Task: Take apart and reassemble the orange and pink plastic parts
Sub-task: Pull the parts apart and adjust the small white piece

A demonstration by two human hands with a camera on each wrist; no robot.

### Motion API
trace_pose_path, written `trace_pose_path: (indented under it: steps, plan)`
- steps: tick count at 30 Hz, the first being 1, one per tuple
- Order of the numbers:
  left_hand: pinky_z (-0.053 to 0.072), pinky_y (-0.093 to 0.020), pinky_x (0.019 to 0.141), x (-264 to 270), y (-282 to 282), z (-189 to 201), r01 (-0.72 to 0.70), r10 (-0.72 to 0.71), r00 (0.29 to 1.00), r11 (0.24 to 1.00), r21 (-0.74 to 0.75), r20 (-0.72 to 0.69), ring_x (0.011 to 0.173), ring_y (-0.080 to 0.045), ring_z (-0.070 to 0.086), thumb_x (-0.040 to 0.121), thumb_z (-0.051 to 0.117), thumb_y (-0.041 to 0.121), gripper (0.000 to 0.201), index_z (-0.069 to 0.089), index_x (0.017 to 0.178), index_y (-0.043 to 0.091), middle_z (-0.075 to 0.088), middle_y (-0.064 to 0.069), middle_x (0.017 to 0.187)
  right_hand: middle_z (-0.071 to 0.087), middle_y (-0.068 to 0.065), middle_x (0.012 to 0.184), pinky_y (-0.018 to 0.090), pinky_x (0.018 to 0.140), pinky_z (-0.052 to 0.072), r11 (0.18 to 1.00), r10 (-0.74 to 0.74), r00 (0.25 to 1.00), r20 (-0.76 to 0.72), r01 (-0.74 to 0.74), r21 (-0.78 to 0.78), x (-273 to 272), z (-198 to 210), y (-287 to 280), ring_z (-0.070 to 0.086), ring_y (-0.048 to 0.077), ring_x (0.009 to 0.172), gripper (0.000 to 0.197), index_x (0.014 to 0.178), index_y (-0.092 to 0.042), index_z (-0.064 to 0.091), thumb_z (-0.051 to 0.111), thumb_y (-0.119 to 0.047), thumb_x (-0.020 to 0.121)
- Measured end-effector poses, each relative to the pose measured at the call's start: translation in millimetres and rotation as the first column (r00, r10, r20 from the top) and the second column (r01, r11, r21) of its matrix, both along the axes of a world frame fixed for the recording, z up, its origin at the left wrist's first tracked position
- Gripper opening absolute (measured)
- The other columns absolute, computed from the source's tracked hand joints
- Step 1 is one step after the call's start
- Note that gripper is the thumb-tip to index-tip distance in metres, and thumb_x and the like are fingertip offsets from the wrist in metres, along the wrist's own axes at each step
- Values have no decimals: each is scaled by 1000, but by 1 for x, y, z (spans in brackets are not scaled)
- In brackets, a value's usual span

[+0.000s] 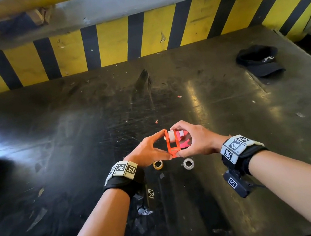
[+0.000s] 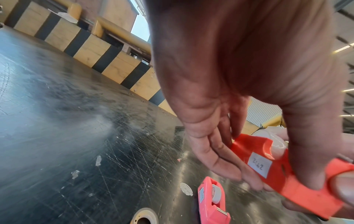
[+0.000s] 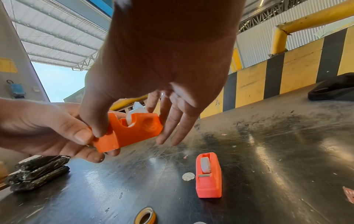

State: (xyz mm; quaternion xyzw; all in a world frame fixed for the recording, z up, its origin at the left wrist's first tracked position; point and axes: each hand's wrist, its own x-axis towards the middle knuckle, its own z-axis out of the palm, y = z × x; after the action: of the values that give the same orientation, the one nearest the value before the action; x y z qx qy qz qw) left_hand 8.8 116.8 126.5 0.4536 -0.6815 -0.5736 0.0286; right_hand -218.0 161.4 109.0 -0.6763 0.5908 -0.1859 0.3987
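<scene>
Both hands hold an orange tape dispenser just above the dark table. It carries a white spool and a paper label reading 2162. My left hand pinches it from the left, with the thumb at its cutter end and the fingers along its side. My right hand pinches it from the right, its thumb on the orange body and its forefinger over the spool. A pink dispenser with its own spool lies on the table behind the hands, partly hidden in the head view.
Two tape rolls lie near my wrists, a yellowish one and a white one. A small white disc sits beside the pink dispenser. A black cap lies far right. A yellow-black striped barrier lines the table's back edge.
</scene>
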Motion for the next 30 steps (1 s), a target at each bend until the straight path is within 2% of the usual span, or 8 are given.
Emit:
trace_pose_path:
  steps: [3, 5, 9, 12, 17, 20, 25, 30]
  plan:
    - [54, -36, 105, -2, 1, 3, -1, 0, 999, 1000, -11, -32, 109, -21, 76, 83, 80, 0, 107, 14, 165, 23, 46, -8, 160, 64, -3, 129, 35, 92, 62, 1000, -18, 1000, 20, 18, -6, -1, 2, 2, 71, 12, 105, 81, 134, -38, 48, 91, -38, 66]
    - [59, -31, 95, -4, 1, 5, -13, 11, 998, 1000, -23, -65, 107, -19, 76, 80, 85, 3, 113, 13, 165, 27, 33, -2, 168, 65, -6, 131, 35, 93, 62, 999, -35, 999, 39, 35, -14, -2, 4, 3, 72, 10, 105, 81, 134, -39, 49, 93, -35, 66]
    - [58, -37, 97, -11, -1, 9, -78, 69, 993, 993, -93, -95, 114, -16, 71, 85, 84, 25, 99, 22, 162, 30, 42, -4, 163, 64, -4, 134, 40, 96, 62, 999, -37, 998, 56, 37, -12, -4, 8, 3, 72, 15, 109, 83, 135, -38, 48, 94, -34, 66]
    - [65, -38, 82, -17, 0, 11, -165, 151, 985, 962, -218, -81, 98, -15, 77, 91, 76, 34, 75, 36, 155, 33, 50, -2, 156, 64, -3, 135, 43, 98, 61, 999, -43, 997, 70, 43, -7, -6, 9, 4, 72, 15, 110, 85, 134, -38, 48, 95, -37, 64]
    - [66, -44, 63, -26, 4, 12, -235, 209, 972, 881, -410, -108, 73, -22, 79, 93, 73, 26, 34, 60, 124, 34, 62, 2, 134, 60, -2, 144, 40, 101, 60, 998, -57, 994, 97, 59, -21, -7, 12, 9, 72, 17, 113, 93, 140, -35, 45, 97, -31, 64]
    - [65, -39, 57, -29, 6, 15, -173, 167, 984, 857, -486, -55, 65, -20, 76, 93, 73, 30, 24, 65, 115, 33, 63, 5, 124, 59, -4, 145, 40, 103, 59, 998, -62, 991, 122, 64, -19, -8, 13, 11, 71, 17, 116, 98, 142, -35, 44, 97, -38, 59]
    - [57, -23, 47, -34, 6, 17, -139, 151, 988, 808, -572, -26, 55, -17, 72, 94, 72, 34, 16, 69, 107, 26, 64, 2, 119, 60, -7, 141, 42, 106, 57, 998, -63, 989, 133, 65, -12, -10, 11, 11, 68, 17, 120, 98, 145, -33, 43, 99, -27, 64]
    - [59, -24, 47, -38, 6, 18, -124, 145, 989, 812, -570, -7, 63, -19, 74, 96, 70, 31, 12, 69, 106, 24, 62, 2, 128, 61, -3, 145, 44, 105, 57, 998, -60, 989, 132, 62, -17, -13, 9, 11, 69, 18, 120, 100, 141, -39, 44, 96, -41, 56]
